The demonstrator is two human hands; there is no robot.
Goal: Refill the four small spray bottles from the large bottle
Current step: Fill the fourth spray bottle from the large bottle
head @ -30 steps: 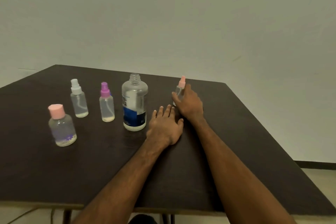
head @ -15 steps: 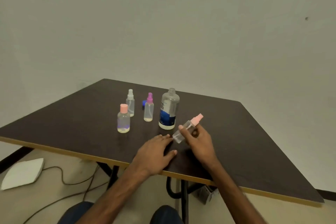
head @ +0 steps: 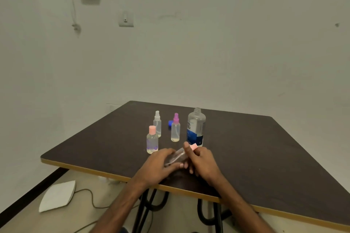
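Spray bottle (head: 177,157) lies tilted, gripped by left hand (head: 159,166) and right hand (head: 203,161).

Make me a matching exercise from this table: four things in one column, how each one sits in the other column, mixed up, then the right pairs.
Things
1. large bottle
2. blue cap
3. pink-topped spray bottle
4. white-topped spray bottle

States
A. lying loose on the table
B. held tilted between the left hand and right hand
C. upright, neck open, no cap on
D. upright, sprayer on, untouched

Pairs: 1-C, 2-A, 3-B, 4-D
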